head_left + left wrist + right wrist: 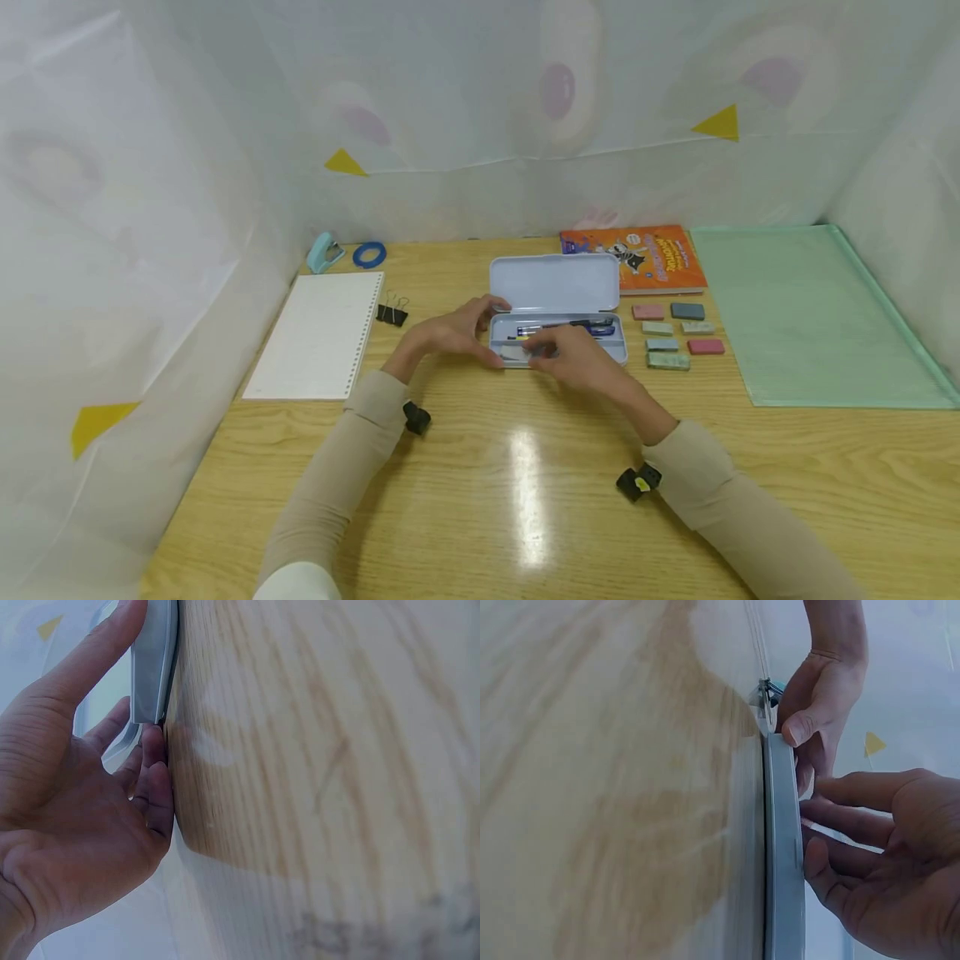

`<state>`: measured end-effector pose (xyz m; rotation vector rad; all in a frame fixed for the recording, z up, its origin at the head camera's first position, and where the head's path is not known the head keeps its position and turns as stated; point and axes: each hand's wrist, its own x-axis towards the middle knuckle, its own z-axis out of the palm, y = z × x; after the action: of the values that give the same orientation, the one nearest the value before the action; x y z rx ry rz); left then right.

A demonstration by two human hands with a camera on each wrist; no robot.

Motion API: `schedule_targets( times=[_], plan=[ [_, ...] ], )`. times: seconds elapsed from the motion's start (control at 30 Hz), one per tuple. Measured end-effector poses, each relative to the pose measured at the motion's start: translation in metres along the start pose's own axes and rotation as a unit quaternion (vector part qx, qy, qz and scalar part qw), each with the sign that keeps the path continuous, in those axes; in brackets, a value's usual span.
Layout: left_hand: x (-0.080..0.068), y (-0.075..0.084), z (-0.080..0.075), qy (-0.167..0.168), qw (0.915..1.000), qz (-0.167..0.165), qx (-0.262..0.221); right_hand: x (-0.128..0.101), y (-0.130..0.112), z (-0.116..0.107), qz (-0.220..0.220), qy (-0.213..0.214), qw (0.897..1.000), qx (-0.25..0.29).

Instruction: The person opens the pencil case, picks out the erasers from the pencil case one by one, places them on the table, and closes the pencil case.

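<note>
Steadying the pale grey-blue metal pencil case (557,333), the left hand (450,333) clasps its left end: in the left wrist view the thumb (97,652) lies straight along the case's rim while the other fingers (154,787) curl against the end wall, down by the wooden table (525,467). It is a loose hold, fingers half spread rather than clenched. The right wrist view shows the same thumb tip (799,727) pressed on the end of the case edge (784,847).

Over to the right hand (577,358), which sits at the front of the open tray, mid-frame in the head view. Its fingers (855,791) reach out fairly straight across the tray's interior, and the thumb (817,870) rests against the near wall. Whether those fingertips pinch anything inside, I cannot tell; they are hidden behind the rim.

The case lies in the centre of the frame, its lid standing open toward the back. Dark blue pens (570,327) lie along the tray, just beyond the right hand's fingers.

Moving outward: right of the case, a cluster of small rectangular erasers (675,333) in pink, green and grey. Behind them, an orange picture book (645,258), and further right a translucent green plastic mat (810,317). To the left lie a white spiral notebook (318,333), black binder clips (392,312), a blue tape ring (369,254) and a light teal stapler (324,250).
</note>
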<state>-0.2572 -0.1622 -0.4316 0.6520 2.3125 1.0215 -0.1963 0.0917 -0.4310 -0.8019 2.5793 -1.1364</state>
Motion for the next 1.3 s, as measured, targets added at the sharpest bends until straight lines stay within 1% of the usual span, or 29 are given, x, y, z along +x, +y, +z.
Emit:
schedule_targets(
  times=[0.17,0.3,0.57,0.73,0.9,1.03,1.3],
  plan=[
    [0.000,0.000,-0.002,0.000,1.0000,-0.001,0.004,0.005,-0.006,0.005,0.001,0.017,0.999,-0.034],
    [0.000,0.000,-0.001,0.000,1.0000,-0.001,0.007,0.009,-0.010,0.009,0.007,0.032,0.998,-0.051],
    [0.000,-0.001,-0.001,0.001,1.0000,0.003,0.004,0.015,-0.013,0.014,0.013,0.038,0.998,-0.044],
    [0.000,0.000,-0.001,0.000,1.0000,0.003,0.003,0.011,-0.015,0.009,0.017,0.032,0.998,-0.045],
    [-0.001,-0.001,-0.001,0.001,1.0000,0.000,0.005,0.007,-0.012,0.000,0.018,0.036,0.999,-0.035],
    [0.000,-0.002,-0.001,0.003,1.0000,-0.004,0.008,0.007,-0.005,-0.004,0.020,0.048,0.998,-0.024],
    [0.000,-0.001,-0.001,0.004,0.9999,0.006,0.007,0.002,0.007,-0.010,0.047,0.064,0.996,0.031]
  ],
)
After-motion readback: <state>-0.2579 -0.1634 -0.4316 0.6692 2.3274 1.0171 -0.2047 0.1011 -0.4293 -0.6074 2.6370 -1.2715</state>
